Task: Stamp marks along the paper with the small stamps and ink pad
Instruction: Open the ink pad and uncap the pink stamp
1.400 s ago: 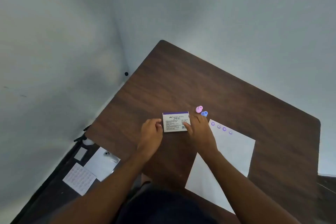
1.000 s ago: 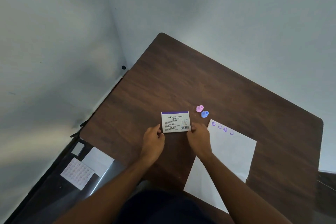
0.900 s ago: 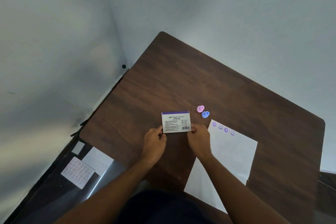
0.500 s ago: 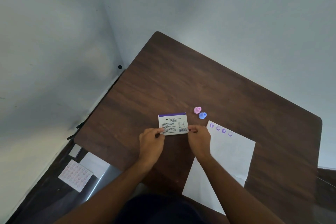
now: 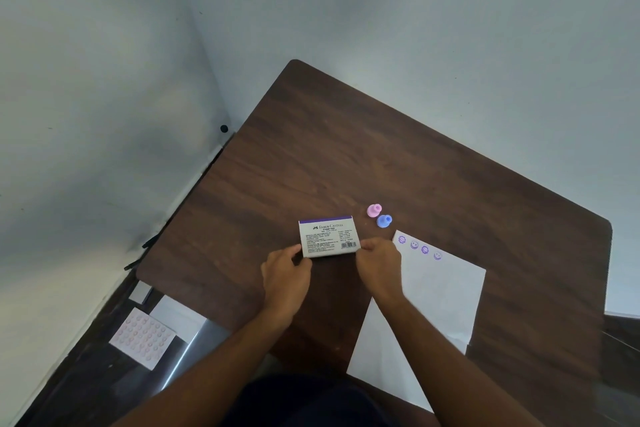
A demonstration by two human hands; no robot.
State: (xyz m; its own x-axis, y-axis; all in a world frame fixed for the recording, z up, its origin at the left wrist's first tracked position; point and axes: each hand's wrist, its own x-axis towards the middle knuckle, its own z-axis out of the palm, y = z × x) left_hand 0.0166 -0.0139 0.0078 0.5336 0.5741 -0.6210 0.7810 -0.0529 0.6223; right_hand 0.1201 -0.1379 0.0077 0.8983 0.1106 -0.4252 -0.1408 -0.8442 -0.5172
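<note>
Head camera looks down at a dark wooden table (image 5: 346, 156) that stands in the corner of a room with pale walls. Near the middle of the table lies the ink pad box (image 5: 329, 236), white with a purple band along its far edge and printed text on top. The left hand (image 5: 285, 274) pinches the near left corner of the box with curled fingers, and the right hand (image 5: 377, 265) pinches the near right corner in the same way. Whether the box rests flat on the table or is a little raised, I cannot tell.

Just to the right of the box, further away, stand two small stamps close together: the pink stamp (image 5: 374, 210) and the blue stamp (image 5: 384, 220). The white paper (image 5: 440, 302) lies to the right of the hands, with its far corner near the blue stamp. Along its far edge there is a row of four purple smiley marks (image 5: 419, 248).

On the floor at the left, beside the table, lie a sheet with rows of pale round dots (image 5: 142, 338) and other white sheets (image 5: 178, 315).
</note>
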